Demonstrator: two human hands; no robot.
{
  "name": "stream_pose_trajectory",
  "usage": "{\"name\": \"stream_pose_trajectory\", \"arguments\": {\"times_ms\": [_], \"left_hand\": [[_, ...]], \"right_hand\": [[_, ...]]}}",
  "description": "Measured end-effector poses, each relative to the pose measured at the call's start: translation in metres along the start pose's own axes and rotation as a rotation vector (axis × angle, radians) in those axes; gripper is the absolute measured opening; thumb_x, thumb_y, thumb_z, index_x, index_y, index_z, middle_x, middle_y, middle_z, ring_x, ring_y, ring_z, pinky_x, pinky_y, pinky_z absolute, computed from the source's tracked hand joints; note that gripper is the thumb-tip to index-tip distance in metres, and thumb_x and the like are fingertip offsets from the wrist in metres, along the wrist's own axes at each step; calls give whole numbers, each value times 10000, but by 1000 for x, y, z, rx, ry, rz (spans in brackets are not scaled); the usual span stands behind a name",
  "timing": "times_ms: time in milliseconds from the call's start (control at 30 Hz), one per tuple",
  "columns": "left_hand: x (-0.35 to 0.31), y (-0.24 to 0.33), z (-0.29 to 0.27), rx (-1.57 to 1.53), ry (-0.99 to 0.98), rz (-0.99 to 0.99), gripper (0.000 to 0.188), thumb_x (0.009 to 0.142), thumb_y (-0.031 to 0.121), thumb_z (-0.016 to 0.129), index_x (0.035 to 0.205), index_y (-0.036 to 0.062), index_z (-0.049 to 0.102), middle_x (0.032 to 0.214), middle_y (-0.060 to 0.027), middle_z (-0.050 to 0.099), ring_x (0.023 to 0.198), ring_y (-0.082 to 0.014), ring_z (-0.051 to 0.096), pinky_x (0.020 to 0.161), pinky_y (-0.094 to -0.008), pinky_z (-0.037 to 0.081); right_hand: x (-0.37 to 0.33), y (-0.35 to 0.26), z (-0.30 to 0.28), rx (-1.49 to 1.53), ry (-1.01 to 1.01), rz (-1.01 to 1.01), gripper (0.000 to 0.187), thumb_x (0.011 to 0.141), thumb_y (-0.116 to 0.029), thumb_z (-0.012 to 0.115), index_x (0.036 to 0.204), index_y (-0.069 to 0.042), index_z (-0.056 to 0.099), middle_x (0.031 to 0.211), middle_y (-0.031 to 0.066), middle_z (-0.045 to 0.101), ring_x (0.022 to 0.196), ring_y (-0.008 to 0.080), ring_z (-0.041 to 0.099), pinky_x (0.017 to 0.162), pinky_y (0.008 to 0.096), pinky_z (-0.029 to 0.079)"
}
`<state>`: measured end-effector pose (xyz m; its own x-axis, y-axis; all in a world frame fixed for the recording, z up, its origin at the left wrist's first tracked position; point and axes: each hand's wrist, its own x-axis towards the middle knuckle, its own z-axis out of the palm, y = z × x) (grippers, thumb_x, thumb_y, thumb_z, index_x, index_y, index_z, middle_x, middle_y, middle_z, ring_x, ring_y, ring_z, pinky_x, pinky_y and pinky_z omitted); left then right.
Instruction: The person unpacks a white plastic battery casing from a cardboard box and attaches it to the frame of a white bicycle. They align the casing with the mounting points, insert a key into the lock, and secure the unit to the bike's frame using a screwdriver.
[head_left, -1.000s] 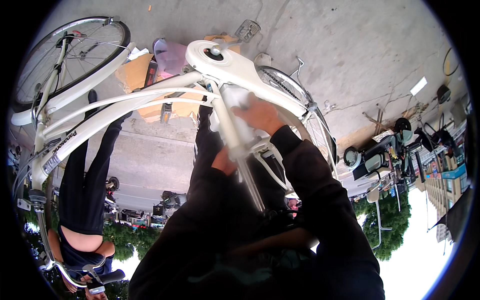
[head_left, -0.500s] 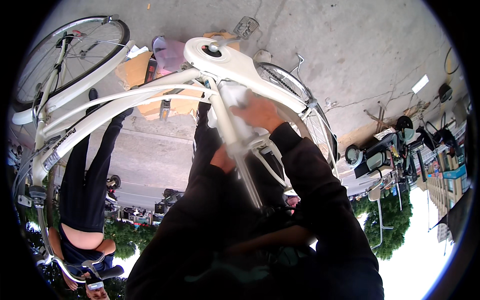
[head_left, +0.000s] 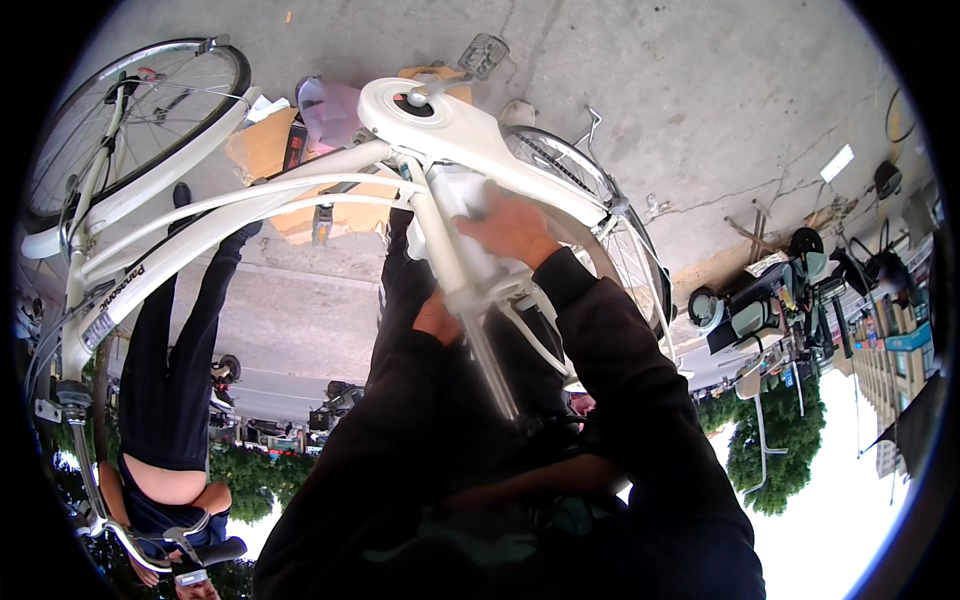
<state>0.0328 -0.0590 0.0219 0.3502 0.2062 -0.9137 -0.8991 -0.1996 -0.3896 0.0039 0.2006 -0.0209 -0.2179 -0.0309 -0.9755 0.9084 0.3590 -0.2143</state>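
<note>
Where grey concrete (head_left: 700,90) spreads outdoors, one white bike (head_left: 460,130), two wheels (head_left: 247,85) and one pedal (head_left: 484,57) showing, stands before the person. Right hand (head_left: 512,228) touches a white piece (head_left: 461,188) beside the tube (head_left: 438,235); left hand (head_left: 437,320) is lower, near it; I cannot tell either grip.

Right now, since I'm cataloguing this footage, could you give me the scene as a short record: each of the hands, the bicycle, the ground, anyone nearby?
Left hand: close to the silver seat post; contact unclear
Right hand: at a white item beside the seat tube; grip unclear
Bicycle: white frame, white chain cover
Ground: grey pavement, with cardboard lying on it
Nearby: another person in dark clothes, on the left
</note>
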Motion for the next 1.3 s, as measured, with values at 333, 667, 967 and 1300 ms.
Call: {"name": "stream_pose_trajectory", "arguments": {"times_ms": [333, 667, 967, 1300], "left_hand": [[6, -3, -23, 84, -96, -5, 551, 969, 246, 617, 1424, -30, 478, 1362, -205, 589, 1225, -350, 610, 1094, -539, 481], [16, -6, -15, 35, -168, 77, 397, 971, 262, 586, 1254, -15, 616, 1101, -167, 702, 1030, -314, 697, 959, -475, 577], [21, -11, -8, 121, 29, 184, 325, 1017, 200, 540, 1276, 7, 576, 1182, -172, 644, 1093, -339, 653, 1000, -548, 533], [50, -14, -56, 99, -91, 132, 318, 924, 214, 659, 1148, -9, 690, 1070, -110, 712, 988, -244, 683, 925, -399, 553]], "right_hand": [[3, -3, 6, -19, 56, 25, 801, 829, -676, 635, 1264, -9, 540, 1111, 232, 712, 1092, 392, 678, 941, 470, 512], [17, -1, -11, 13, -55, 3, 850, 772, -727, 666, 1201, 3, 594, 979, 208, 742, 927, 343, 728, 857, 416, 541], [2, 7, -32, 96, -100, -199, 847, 835, -670, 628, 1319, 25, 613, 1176, 253, 689, 1141, 392, 643, 996, 411, 479], [-74, 66, -16, 88, 264, -666, 209, 970, -202, 577, 1058, -28, 649, 999, 201, 643, 1001, 379, 635, 882, 460, 501]]}}
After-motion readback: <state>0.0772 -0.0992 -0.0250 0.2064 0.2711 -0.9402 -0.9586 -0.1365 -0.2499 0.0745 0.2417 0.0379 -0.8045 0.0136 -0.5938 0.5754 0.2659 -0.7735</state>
